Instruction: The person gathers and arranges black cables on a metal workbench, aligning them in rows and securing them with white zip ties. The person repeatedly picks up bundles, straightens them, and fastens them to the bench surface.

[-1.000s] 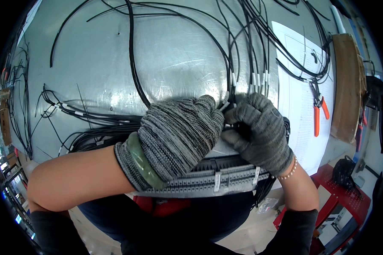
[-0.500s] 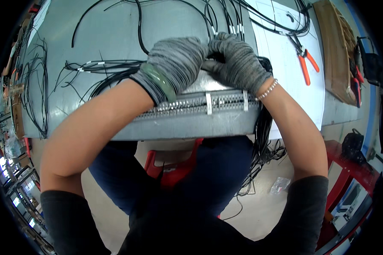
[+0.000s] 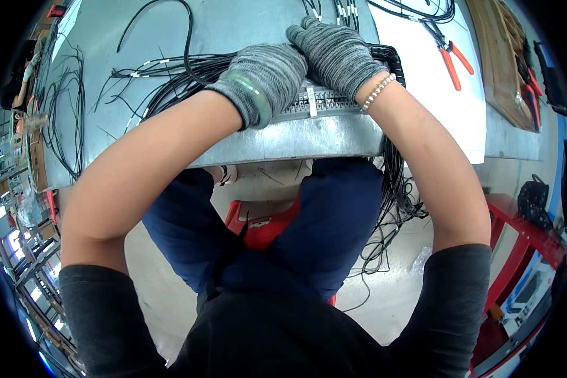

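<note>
Both my hands wear grey knitted gloves and meet over a terminal strip (image 3: 331, 99), a row of small metal terminals with a white divider (image 3: 312, 103). My left hand (image 3: 269, 77) is curled, knuckles up, over the strip's left part. Its fingertips are hidden beneath it. Pressed against it, my right hand (image 3: 335, 55) has bent fingers pointing to the far left. Whatever either hand grips is out of sight. Black cables with white sleeves (image 3: 348, 14) run away beyond my right hand. A bundle of black wires (image 3: 170, 79) lies left of my left hand.
On white paper (image 3: 435, 120) at the right lie orange-handled pliers (image 3: 452, 63). A wooden box (image 3: 504, 63) with red-handled tools stands farther right. Loose wires (image 3: 63, 120) lie on the metal table (image 3: 233, 148) at left. Black cables (image 3: 395, 179) hang over the front edge.
The whole view has shifted, so the table sits higher in the picture. My hands have come nearer the terminal strip, and my right hand has turned with its fingers toward the far left.
</note>
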Available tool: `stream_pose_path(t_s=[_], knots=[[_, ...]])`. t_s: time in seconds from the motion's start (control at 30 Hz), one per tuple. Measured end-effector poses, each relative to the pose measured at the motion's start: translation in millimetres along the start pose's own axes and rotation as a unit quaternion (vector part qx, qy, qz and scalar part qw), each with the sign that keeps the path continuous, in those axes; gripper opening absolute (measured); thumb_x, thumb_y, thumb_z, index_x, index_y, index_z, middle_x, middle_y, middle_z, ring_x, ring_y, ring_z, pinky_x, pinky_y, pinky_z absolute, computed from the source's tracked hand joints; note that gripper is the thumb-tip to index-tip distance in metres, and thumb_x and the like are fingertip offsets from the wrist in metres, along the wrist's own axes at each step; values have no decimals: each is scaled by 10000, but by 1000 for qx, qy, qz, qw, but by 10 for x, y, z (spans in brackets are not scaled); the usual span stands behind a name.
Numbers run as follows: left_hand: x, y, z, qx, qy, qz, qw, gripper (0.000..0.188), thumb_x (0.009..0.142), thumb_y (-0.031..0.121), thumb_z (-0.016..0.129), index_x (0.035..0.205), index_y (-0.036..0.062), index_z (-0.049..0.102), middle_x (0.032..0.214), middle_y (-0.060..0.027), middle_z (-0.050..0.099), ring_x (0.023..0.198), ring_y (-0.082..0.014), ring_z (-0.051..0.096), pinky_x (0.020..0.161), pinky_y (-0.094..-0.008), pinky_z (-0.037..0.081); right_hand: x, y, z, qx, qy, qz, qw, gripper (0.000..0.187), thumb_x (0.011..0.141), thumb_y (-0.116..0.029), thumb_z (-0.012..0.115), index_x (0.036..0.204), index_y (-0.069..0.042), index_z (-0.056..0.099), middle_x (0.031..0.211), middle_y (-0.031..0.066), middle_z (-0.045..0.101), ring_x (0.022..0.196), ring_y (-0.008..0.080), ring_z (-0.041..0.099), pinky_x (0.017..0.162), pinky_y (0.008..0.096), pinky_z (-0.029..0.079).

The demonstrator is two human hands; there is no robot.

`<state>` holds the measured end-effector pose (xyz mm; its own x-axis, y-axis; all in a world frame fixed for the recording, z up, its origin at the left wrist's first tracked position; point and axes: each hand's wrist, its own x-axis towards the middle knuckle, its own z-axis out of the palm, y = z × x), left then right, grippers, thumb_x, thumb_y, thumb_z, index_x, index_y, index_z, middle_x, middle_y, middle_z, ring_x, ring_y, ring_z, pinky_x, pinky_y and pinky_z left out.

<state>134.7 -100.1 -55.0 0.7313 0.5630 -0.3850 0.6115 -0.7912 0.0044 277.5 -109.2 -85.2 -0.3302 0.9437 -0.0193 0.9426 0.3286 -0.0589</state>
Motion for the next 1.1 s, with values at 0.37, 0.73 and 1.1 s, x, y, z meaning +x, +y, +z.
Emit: stream_pose_path(t_s=[0.37, 0.73, 1.1], knots=[[-388, -64, -134, -223, 90, 17, 970, 321, 935, 247, 486, 1093, 4, 624, 861, -205, 652, 841, -315, 640, 796, -403, 507, -52, -99, -186, -51, -34, -61, 996, 256, 883, -206, 585, 1124, -123, 589, 1028, 111, 617, 938, 260, 657, 753, 384, 558], [-1838, 404, 601, -333, -182, 200, 903, 244, 929, 154, 429, 1051, 22, 594, 956, -95, 645, 755, -236, 633, 766, -337, 533, -167, -451, -104, 63, 24, 168, 984, 304, 925, -342, 533, 1000, -70, 646, 941, 130, 622, 905, 254, 621, 859, 388, 490], [221, -552, 53, -117, 24, 19, 993, 337, 818, 281, 613, 1087, 79, 599, 998, -139, 616, 986, -312, 583, 882, -409, 462, -364, -464, 54, 249, 188, 244, 918, 203, 865, -259, 606, 916, -71, 664, 904, 126, 634, 836, 274, 639, 765, 383, 511]])
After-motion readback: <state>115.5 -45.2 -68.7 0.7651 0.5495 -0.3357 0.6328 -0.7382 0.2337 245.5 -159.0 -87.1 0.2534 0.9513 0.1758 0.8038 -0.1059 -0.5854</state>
